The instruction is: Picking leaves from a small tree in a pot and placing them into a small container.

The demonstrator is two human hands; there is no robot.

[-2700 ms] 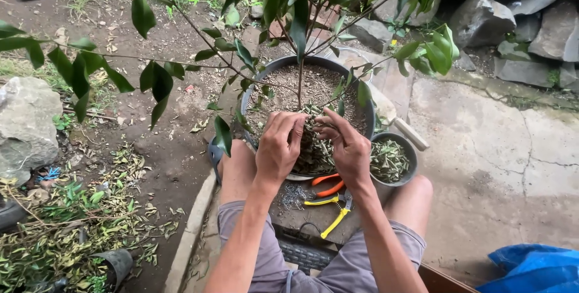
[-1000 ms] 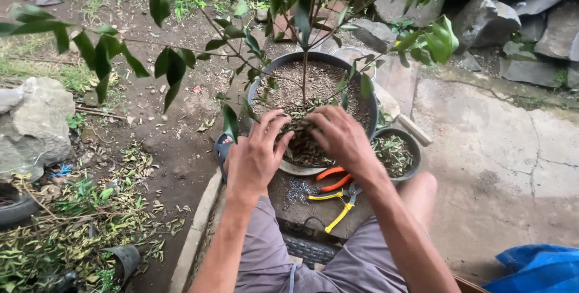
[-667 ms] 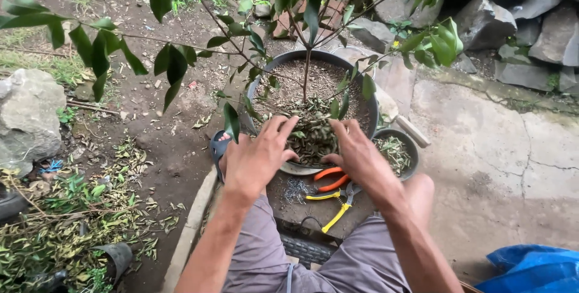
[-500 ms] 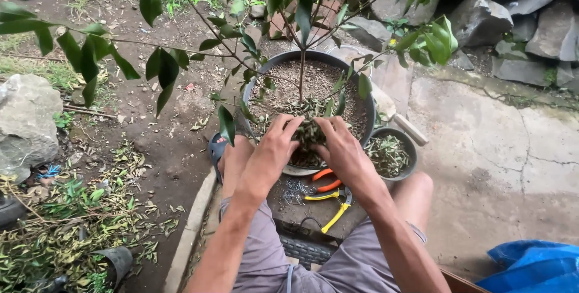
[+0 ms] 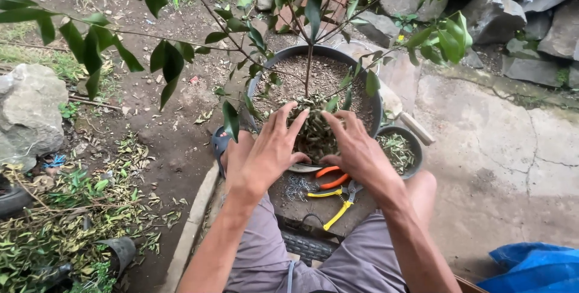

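Green-brown leaf clippings [image 5: 315, 133] are lying heaped on the soil of the dark round pot [image 5: 375, 101]. Left hand [image 5: 269, 151] and right hand [image 5: 357, 148] are flanking the heap, fingers spread, gripping nothing. Orange-handled pliers [image 5: 330, 178] are lying just below.

My left hand [image 5: 268, 151] and right hand [image 5: 356, 148] have spread apart with fingers opened wide, uncovering the pile of leaf clippings [image 5: 315, 133] they pinched half a second ago.

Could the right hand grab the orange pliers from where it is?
Probably yes. The right hand rests on the leaf pile, and the orange pliers lie just below it, uncovered, nothing between.
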